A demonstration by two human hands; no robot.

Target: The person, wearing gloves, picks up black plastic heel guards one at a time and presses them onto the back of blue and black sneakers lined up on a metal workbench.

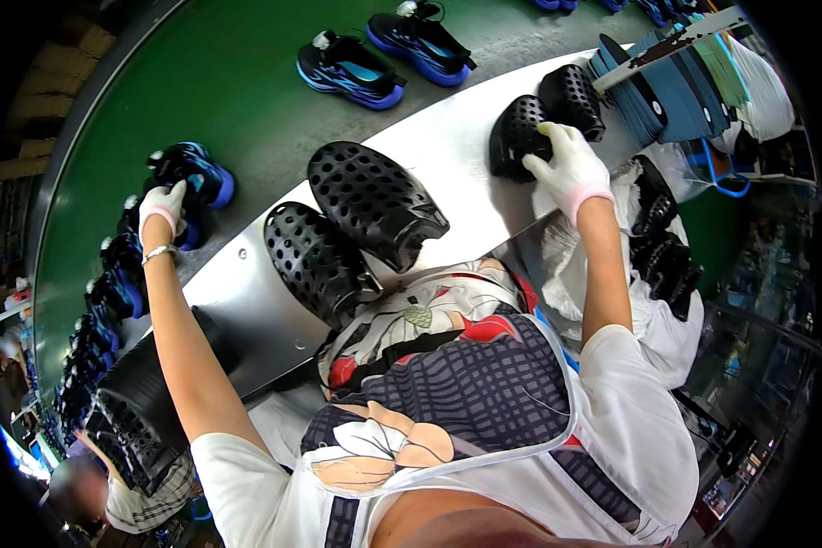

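Observation:
My left hand (162, 208), in a white glove, reaches to the green belt at left. Its fingers are closed on a black sneaker with a blue-purple sole, at the head of a row; another sneaker (194, 172) lies just beyond. My right hand (568, 166), also gloved, grips the near end of a black perforated shoe form (519, 135), thumb on one side and fingers on the other. A matching form (572, 95) lies beside it. Two larger black perforated forms (365, 196) (312, 260) lie in front of me on the metal worktop (429, 137).
Two sneakers (349, 71) (418, 44) stand on the green belt (237, 91) ahead. Stacked blue insoles (658, 91) stand at right by a metal bar. Black perforated forms (667, 247) lie on white cloth. At lower left, another person (142, 498) is nearby.

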